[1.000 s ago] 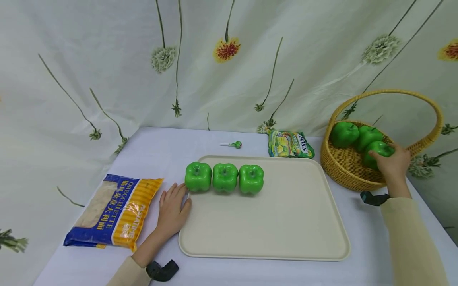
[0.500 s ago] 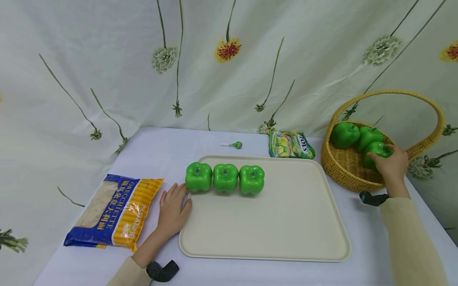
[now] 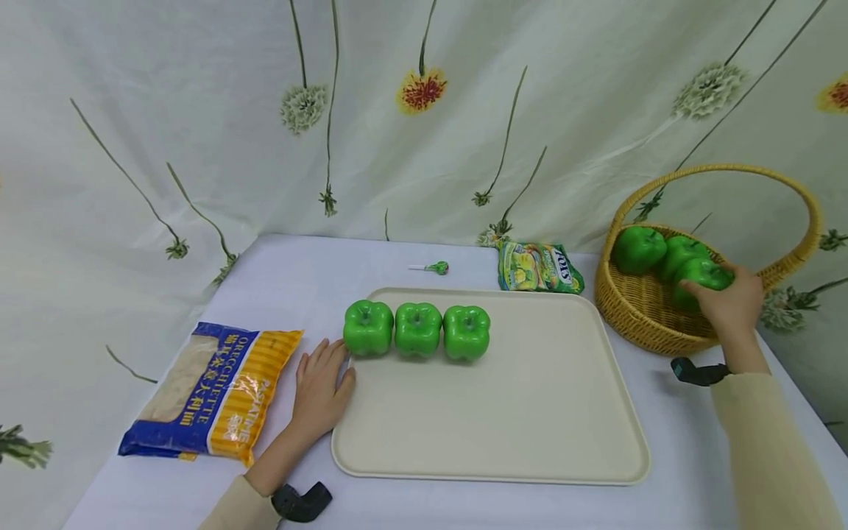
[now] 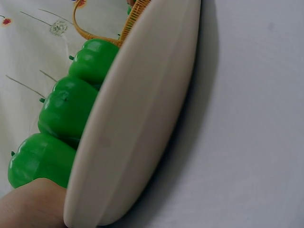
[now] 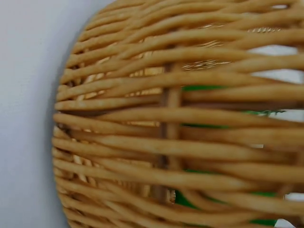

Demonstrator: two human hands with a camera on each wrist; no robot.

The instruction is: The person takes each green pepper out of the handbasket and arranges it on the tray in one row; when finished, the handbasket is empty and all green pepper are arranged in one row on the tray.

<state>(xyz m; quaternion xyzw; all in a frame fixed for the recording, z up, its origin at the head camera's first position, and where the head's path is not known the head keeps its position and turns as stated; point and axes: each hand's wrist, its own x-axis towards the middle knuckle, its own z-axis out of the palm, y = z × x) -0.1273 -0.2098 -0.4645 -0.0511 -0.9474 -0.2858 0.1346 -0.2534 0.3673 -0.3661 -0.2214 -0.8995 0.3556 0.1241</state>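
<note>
In the head view my right hand (image 3: 734, 303) grips a green bell pepper (image 3: 702, 277) inside the wicker basket (image 3: 652, 335), at its near right side. Two more green peppers (image 3: 639, 250) sit behind it in the basket. My left hand (image 3: 321, 386) rests with extended fingers at the left edge of the beige tray (image 3: 497, 419). Its fingertips are close by the leftmost of three green peppers (image 3: 367, 328) lined up along the tray's back left. The right wrist view is filled by the basket's woven wall (image 5: 166, 114), which hides the right hand.
Left of the tray lies a blue and yellow pasta bag (image 3: 212, 394). Behind the tray are a lollipop (image 3: 433, 268) and a green candy bag (image 3: 538, 269). The basket's tall handle (image 3: 722, 169) arches over the peppers. A floral cloth (image 3: 218, 88) hangs behind the table.
My right hand has shifted slightly, a little left and then back to the right, staying at the pepper in the basket. My left hand and the three tray peppers have stayed put.
</note>
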